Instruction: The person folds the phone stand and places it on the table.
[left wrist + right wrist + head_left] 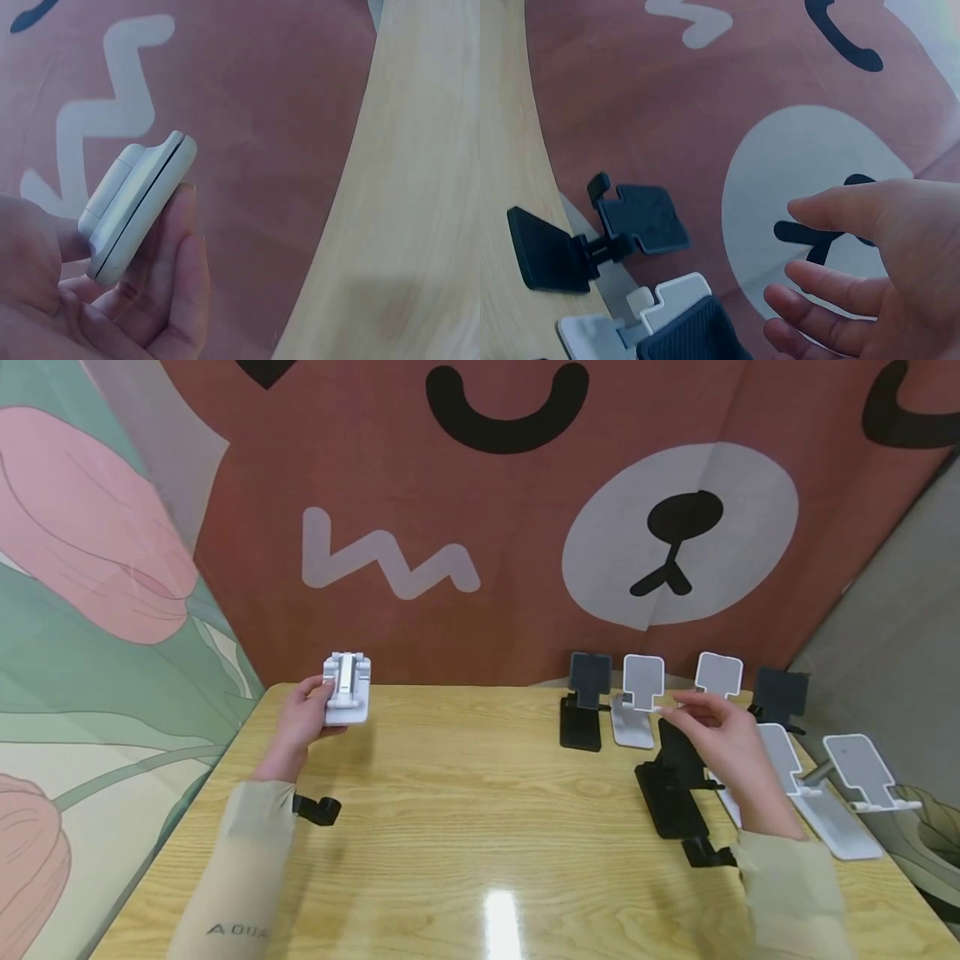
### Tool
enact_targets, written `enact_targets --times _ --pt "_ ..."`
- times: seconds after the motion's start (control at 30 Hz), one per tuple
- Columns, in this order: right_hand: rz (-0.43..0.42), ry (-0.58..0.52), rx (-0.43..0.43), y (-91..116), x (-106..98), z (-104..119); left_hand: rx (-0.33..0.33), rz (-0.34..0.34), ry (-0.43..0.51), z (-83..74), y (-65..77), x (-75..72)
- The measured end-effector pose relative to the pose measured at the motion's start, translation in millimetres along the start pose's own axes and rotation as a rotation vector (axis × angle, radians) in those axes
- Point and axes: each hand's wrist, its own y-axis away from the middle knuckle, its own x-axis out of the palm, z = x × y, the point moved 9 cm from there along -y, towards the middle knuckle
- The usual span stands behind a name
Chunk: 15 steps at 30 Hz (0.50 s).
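The folded white plastic stand (347, 702) shows a thin dark line along its edge; the upright black plastic stands (669, 799) are black on their plates (590, 675) also; the upright white plastic stands (634, 730) carry grey pads (643, 682); the pale yellow wooden table (465, 793) has fine grain lines; the hanging reddish-brown cloth (510, 510) is printed with a white zigzag and a white oval muzzle with black nose; the beige fabric left sleeve (247, 868) has dark letters.

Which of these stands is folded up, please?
The white stand in the left hand: its parts are folded compactly together, whereas the other visible stands are unfolded on the table.
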Motion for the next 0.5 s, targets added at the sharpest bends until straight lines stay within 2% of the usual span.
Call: enact_targets --times 0.3,0.5 --pt "0.049 0.044 0.041 -0.6 0.4 -15.8 -0.022 -0.02 -0.035 19.7 -4.5 -25.2" --pt "0.076 0.035 0.055 0.4 -0.5 -24.3 -0.05 -0.038 -0.107 31.9 -6.2 -39.7"
